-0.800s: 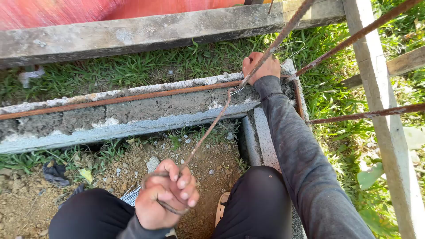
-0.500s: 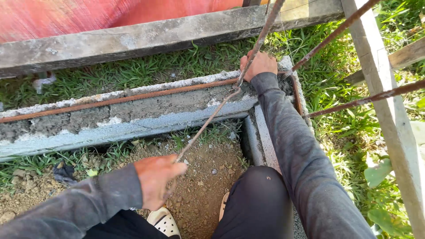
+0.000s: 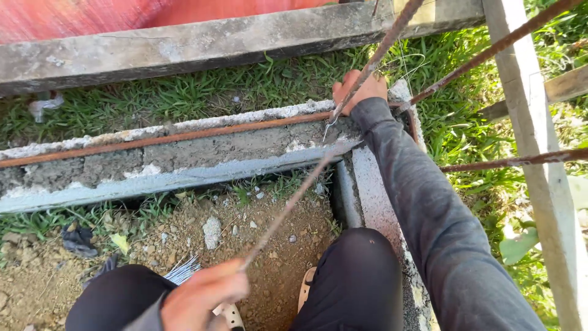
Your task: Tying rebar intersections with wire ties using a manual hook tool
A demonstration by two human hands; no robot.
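The right hand (image 3: 360, 92) rests on the corner of a low concrete wall (image 3: 184, 156), gripping a rusty rebar (image 3: 380, 52) that slants up. The left hand (image 3: 205, 297), low over bare dirt (image 3: 245, 245), is closed on a thin wire (image 3: 288, 205) stretched taut to that corner. A second rebar (image 3: 159, 140) lies along the wall's top edge.

left hand (image 3: 205, 298) blurred, rebar (image 3: 373, 58) top cut off

Sunlit grass (image 3: 202, 92) fills the middle, a weathered plank (image 3: 184, 40) crosses the top, bare stony dirt (image 3: 245, 245) lies at bottom left
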